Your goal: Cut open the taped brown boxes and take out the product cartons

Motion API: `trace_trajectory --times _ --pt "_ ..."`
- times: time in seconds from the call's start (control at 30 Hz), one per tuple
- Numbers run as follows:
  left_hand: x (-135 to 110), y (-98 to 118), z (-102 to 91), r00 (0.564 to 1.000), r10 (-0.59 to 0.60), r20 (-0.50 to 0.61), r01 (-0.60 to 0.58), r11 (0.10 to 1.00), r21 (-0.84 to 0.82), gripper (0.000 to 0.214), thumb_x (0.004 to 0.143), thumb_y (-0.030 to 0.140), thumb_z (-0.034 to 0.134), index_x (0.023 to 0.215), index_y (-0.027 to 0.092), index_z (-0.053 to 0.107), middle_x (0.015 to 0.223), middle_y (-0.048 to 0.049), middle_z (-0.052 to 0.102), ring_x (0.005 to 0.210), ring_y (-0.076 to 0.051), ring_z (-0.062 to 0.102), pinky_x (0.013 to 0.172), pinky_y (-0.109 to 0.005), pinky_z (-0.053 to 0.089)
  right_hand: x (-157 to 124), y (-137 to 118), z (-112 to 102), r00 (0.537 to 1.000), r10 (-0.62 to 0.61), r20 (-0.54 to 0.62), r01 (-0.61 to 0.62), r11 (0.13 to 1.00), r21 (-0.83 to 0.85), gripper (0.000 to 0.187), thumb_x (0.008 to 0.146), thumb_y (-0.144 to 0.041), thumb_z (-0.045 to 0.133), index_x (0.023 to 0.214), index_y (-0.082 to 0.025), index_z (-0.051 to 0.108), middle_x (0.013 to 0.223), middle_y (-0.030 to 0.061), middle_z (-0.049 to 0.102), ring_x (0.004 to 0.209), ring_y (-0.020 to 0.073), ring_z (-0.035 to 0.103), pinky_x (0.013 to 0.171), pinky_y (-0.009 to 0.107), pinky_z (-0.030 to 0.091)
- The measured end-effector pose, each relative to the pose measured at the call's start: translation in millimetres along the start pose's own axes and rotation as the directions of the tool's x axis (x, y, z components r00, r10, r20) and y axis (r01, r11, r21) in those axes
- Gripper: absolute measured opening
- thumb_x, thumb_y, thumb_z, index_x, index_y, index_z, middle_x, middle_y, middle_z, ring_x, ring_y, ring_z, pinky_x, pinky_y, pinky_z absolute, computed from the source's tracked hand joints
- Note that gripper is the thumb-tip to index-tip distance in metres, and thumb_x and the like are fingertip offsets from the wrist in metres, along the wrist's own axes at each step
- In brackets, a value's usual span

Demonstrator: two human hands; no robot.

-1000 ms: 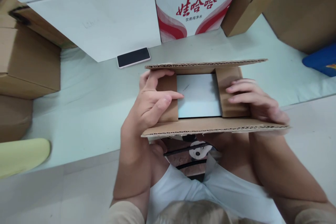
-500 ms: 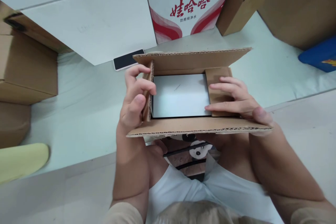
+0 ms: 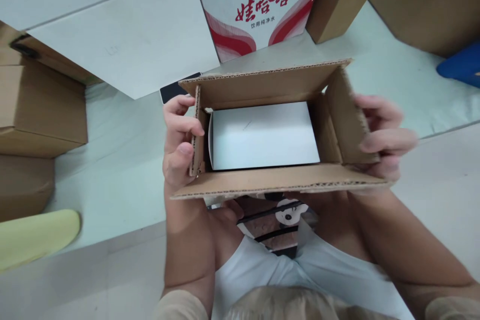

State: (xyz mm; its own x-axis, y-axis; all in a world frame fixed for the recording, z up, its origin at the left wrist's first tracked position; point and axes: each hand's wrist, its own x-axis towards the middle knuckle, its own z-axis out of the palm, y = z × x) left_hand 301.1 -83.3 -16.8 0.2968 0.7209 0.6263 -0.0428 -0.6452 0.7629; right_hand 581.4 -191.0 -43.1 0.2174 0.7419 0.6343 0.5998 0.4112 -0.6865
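Observation:
An open cardboard box (image 3: pixel 262 85) is held up above my lap, its flaps standing out around the opening. Inside lies a plain white box (image 3: pixel 262 135) with a faint short mark on top; a gap shows between it and the cardboard's right end. My left hand (image 3: pixel 180 140) grips the left end flap, fingers bent over its edge. At the other end, my right hand (image 3: pixel 386 135) has its fingers curled round the right end flap, thumb side slightly blurred. Neither hand touches the white box.
A pale green covered surface (image 3: pixel 123 160) lies beyond my knees. On it stand a large white carton (image 3: pixel 131 40), a white and red carton (image 3: pixel 262 15), brown cartons (image 3: pixel 48 105) and a partly hidden dark phone-like slab (image 3: pixel 174 91). A yellow rounded object (image 3: pixel 37 237) sits at left, a blue one (image 3: pixel 461 67) at right.
My right hand has moved outward from the folded-in right flap, which now stands up in its grip. The white box sits further from the left end. My left hand still holds its flap.

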Motion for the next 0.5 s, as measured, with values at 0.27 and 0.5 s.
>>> trace_trajectory --times 0.27,0.5 --pt "4 6 5.6 0.996 0.020 -0.089 -0.017 0.999 0.028 0.054 0.088 0.076 0.045 0.082 0.024 0.036 0.118 -0.0038 0.049 0.116 -0.028 0.054 0.105 -0.060 0.047 11 -12 20 0.900 -0.179 -0.397 0.218 0.974 0.055 0.026 0.094 -0.041 0.012 0.091 -0.024 0.031 0.118 0.0099 0.056 0.118 0.0334 0.059 0.099 0.058 0.044" --pt "-8 -1 -0.2 0.997 0.009 -0.081 0.002 0.991 0.133 0.060 0.086 0.086 0.034 0.090 0.027 0.043 0.132 -0.0061 0.048 0.126 -0.034 0.054 0.106 -0.059 0.047 9 -28 4 0.887 -0.134 -0.442 0.235 0.955 0.182 0.042 0.096 -0.046 0.027 0.097 -0.031 0.065 0.119 0.0054 0.066 0.112 0.0271 0.065 0.095 0.050 0.051"
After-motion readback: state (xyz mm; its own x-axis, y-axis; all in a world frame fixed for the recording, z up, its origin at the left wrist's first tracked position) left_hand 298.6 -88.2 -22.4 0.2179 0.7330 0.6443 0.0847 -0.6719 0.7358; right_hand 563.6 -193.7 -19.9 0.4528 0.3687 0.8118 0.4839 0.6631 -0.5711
